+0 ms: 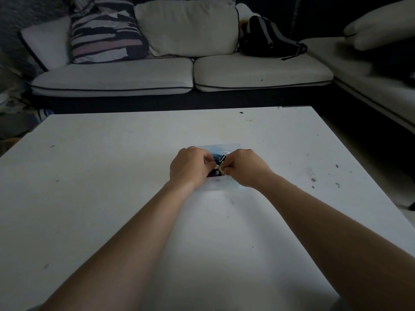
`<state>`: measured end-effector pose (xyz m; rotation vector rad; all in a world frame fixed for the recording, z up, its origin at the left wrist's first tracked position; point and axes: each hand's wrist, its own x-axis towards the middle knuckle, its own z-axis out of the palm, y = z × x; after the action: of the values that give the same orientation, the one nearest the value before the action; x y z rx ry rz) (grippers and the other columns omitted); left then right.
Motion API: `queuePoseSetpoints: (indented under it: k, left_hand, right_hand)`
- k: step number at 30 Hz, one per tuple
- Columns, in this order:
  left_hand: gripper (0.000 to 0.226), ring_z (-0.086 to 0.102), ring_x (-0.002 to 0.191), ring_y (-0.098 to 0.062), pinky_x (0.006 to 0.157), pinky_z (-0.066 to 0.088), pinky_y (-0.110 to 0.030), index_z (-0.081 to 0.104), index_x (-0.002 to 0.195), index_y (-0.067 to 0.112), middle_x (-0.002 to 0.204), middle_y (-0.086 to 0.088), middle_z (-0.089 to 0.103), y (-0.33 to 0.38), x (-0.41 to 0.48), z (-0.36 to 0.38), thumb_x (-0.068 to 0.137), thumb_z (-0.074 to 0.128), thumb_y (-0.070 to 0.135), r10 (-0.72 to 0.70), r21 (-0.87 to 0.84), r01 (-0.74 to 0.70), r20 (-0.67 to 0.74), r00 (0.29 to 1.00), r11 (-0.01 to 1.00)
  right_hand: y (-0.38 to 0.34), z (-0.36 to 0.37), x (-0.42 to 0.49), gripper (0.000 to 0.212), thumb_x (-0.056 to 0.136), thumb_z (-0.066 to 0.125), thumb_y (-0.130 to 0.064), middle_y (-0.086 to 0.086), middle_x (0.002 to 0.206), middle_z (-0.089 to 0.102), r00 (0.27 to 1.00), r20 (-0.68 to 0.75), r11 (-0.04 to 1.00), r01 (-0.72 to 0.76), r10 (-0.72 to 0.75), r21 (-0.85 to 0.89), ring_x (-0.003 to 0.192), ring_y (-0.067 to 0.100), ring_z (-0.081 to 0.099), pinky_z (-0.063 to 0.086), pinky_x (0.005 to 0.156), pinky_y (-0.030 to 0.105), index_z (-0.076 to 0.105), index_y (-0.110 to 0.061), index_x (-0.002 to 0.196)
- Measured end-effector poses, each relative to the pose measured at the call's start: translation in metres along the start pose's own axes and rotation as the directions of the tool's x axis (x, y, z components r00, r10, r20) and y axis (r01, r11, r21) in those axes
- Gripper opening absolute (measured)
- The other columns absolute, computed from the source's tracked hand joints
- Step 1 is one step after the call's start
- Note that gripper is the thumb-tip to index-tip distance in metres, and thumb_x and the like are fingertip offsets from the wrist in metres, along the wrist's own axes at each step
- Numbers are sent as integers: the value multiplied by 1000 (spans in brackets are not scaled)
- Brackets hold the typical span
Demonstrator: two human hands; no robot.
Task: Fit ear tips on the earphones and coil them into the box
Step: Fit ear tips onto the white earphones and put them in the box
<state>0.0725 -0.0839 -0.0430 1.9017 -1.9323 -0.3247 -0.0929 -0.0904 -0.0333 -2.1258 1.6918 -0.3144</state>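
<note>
Forearms (139,232) cross the white counter (101,176) to a small clear plastic box (222,186), over which left hand (190,167) and right hand (244,168), each grip pinched on the dark corded earphones (216,162), work closely; steadying one bud while pressing its tip on squarely should serve best.
</note>
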Motion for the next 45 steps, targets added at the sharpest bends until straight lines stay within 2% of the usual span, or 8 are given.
queuePoseSetpoints:
  k: [4,11,14,18,22,33,40,45]
  left_hand:
    - [5,62,78,-14,66,52,-31,75,84,35,79,13,67,-7,-1,-1,83,71,37,5,-40,-2,69,998,999]
    - [10,65,79,-10,70,52,-27,78,83,29,83,12,73,-11,-13,-1,82,68,25,-39,-231,65,118,992,971]
    - [8,62,82,-15,68,45,-27,71,91,25,91,6,66,-18,-16,-2,84,71,27,-191,-285,158,-91,977,945]
    - [24,68,91,-29,80,56,-36,59,99,17,102,-8,67,-30,-19,0,83,70,31,-410,-322,424,114,905,846]
    - [24,74,71,-29,79,60,-42,61,66,16,75,-10,72,-31,-23,-3,89,64,18,-419,-439,448,166,893,779]
    - [16,73,59,-25,74,62,-42,74,72,10,64,-8,72,-59,-45,-33,86,67,15,-448,-469,452,129,885,759]
    - [13,73,58,-25,77,61,-38,74,76,5,64,-8,73,-72,-63,-45,80,71,17,-452,-458,472,161,877,753]
    - [13,73,57,-23,71,57,-30,72,78,4,65,-6,73,-79,-71,-52,76,72,17,-463,-413,500,192,865,761]
  right_hand:
    - [-7,3,7,10,82,64,-16,1,79,64,999,8,994,-31,32,-107,71,26,63,49,53,27,71,-23,81]
    - [-13,5,5,10,83,70,-16,6,86,62,999,-32,986,-47,42,-161,76,28,62,42,56,29,60,-17,82]
    - [-14,5,6,6,84,70,-20,5,83,64,999,-31,992,-41,38,-121,74,29,64,48,59,30,67,-18,80]
    - [-9,4,6,28,90,58,-16,2,80,64,999,42,996,25,-21,-84,75,26,61,45,61,30,60,-25,64]
    - [-6,-3,-6,46,87,43,-2,-4,102,70,981,169,986,120,-99,-118,96,23,61,55,86,36,77,-29,101]
    - [-33,-6,-32,54,91,38,-9,-5,131,63,919,334,942,282,-210,-181,119,22,54,41,103,41,66,-42,124]
    - [-21,-23,-36,28,94,50,-15,-4,103,75,992,-13,985,128,-127,119,94,16,64,52,88,32,76,-23,101]
    - [30,-8,-8,45,91,53,-13,14,137,52,971,-140,980,-181,192,85,116,32,56,46,96,35,56,-16,136]
